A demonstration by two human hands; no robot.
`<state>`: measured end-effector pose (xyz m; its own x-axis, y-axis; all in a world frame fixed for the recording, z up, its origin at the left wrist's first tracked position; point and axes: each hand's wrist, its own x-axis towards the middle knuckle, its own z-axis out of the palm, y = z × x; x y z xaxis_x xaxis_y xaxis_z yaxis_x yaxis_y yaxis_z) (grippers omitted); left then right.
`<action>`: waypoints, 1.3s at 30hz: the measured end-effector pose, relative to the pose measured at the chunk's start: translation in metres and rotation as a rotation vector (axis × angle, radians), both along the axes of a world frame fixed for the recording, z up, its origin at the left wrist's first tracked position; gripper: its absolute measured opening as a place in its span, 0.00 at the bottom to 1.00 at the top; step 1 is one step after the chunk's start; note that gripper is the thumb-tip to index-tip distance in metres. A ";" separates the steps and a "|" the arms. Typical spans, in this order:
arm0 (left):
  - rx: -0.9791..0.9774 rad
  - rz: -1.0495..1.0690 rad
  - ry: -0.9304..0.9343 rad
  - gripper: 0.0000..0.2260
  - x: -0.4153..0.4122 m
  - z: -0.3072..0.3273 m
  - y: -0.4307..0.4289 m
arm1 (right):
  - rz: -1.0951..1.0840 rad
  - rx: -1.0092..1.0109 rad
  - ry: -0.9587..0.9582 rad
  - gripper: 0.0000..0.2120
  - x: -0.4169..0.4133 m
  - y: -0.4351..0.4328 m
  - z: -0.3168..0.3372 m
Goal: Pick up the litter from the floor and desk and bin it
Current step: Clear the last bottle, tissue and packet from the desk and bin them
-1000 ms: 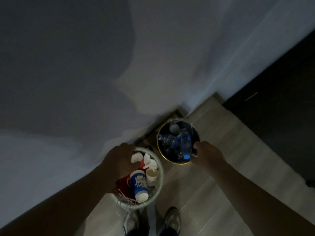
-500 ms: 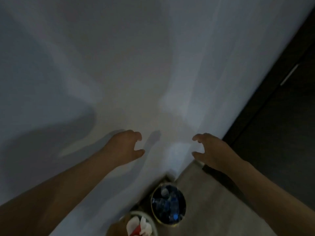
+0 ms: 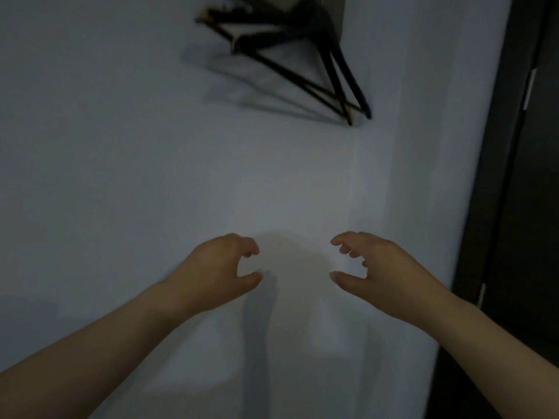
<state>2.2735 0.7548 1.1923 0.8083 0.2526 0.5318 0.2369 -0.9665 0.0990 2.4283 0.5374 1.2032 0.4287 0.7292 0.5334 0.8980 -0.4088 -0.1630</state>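
In front of a pale wall [image 3: 136, 152], both hands are held out at about the same height, well apart, with bare forearms reaching in from the bottom corners. The left hand [image 3: 216, 269] has its fingers [image 3: 246, 244] loosely curled over the thumb with a clear gap between them, and it holds nothing. The right hand [image 3: 379, 269] mirrors it, fingers hooked, thumb stretched toward the middle, also empty. Neither hand touches the wall; their shadows fall on it between and below them.

The matching, half-curled pose looks like hands that are free and between jobs rather than reaching for anything here. No litter, bin, floor or desk is in view, so where the rubbish lies cannot be told; the head is tilted too high for that.

Above, a few dark hangers [image 3: 305, 58] hang against the wall, blurred. A dark door [image 3: 532, 207] or cupboard front runs down the right edge.

No brand, label or writing can be read anywhere.
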 end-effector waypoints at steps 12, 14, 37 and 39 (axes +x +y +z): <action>0.052 0.428 -0.155 0.20 -0.075 0.024 -0.059 | 0.424 0.094 -0.116 0.19 -0.006 0.035 0.029; 0.082 0.527 -0.157 0.19 -0.102 0.028 -0.067 | 0.523 0.106 -0.108 0.18 -0.023 0.052 0.032; 0.210 1.643 -0.149 0.21 -0.513 0.056 -0.352 | 1.737 0.249 -0.035 0.19 -0.495 0.023 0.069; 0.204 1.719 -0.161 0.22 -0.538 0.050 -0.384 | 1.810 0.237 -0.019 0.20 -0.531 0.004 0.066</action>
<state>1.7350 0.3708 1.2424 -0.3479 0.6196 0.7036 0.9231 0.3575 0.1416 1.8969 0.5419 1.2693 -0.7194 0.1532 0.6775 0.1610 0.9856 -0.0519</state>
